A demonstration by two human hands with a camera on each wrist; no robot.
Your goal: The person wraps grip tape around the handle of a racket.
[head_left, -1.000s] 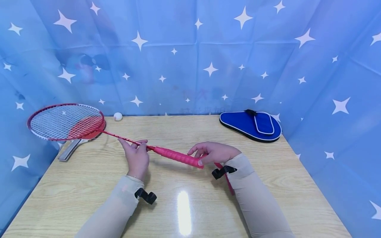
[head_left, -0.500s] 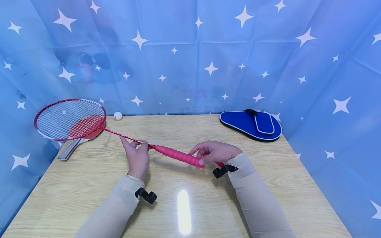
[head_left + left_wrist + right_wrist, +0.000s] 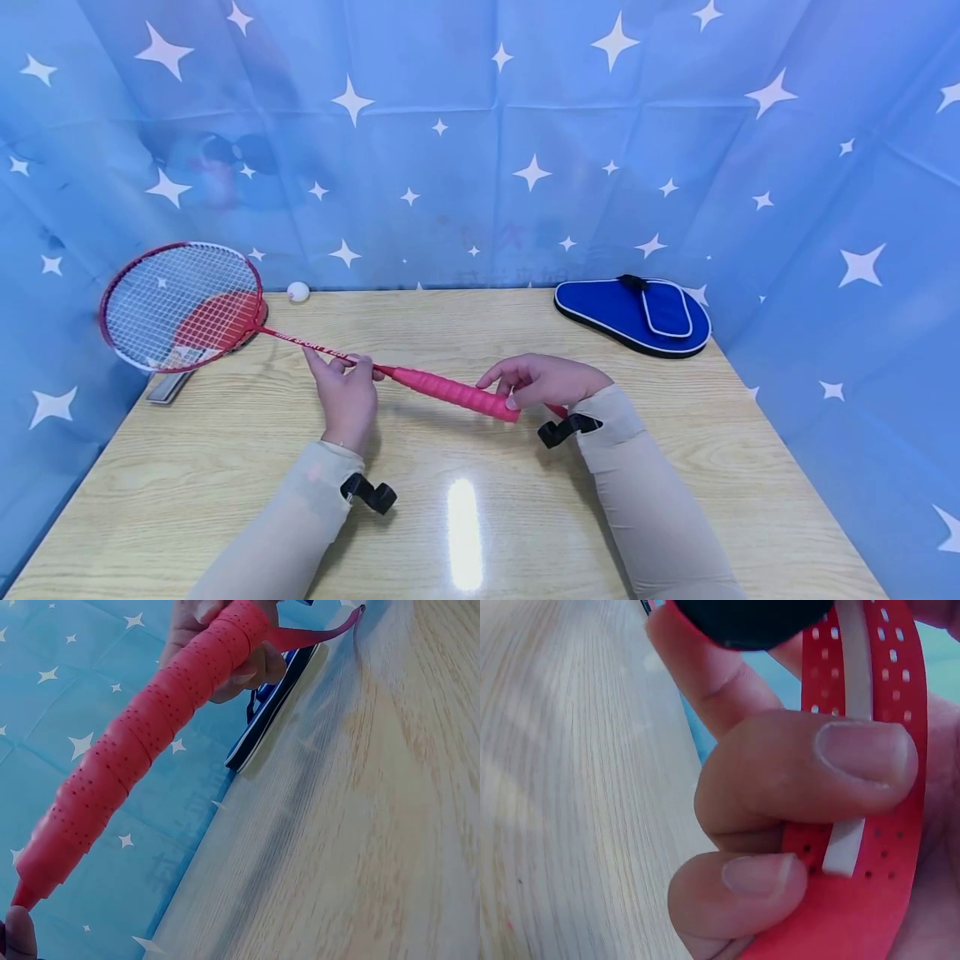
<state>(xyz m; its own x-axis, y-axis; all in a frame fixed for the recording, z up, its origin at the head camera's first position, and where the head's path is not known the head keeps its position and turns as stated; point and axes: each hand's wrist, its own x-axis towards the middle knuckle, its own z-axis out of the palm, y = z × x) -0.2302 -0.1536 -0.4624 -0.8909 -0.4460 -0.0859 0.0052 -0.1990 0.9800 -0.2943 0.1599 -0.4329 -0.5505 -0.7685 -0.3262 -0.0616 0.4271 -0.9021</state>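
My left hand (image 3: 348, 400) pinches the thin red shaft of a badminton racket (image 3: 288, 337), just ahead of its handle. The racket slants over the table, its head raised at the left. Perforated pink-red overgrip tape is wound in overlapping turns along the handle (image 3: 146, 727). At the butt end, my right hand (image 3: 551, 381) grips the loose tape strip (image 3: 855, 900), curled fingers crossing it in the right wrist view. A narrow white strip lies along the tape there, beside the dark butt cap (image 3: 754, 619). The tape's tail trails past the right hand.
Behind the racket head lies a red table tennis paddle (image 3: 171, 387), partly covered. A white ball (image 3: 297, 292) sits at the table's back edge. A blue paddle case (image 3: 633, 317) lies at back right. A starry blue curtain (image 3: 450, 167) hangs behind the wooden table (image 3: 420, 500).
The racket has turned about its shaft, its head now tilted more upright and shifted slightly right. The tape's trailing tail shows less beyond the right wrist. Both hands have barely moved.
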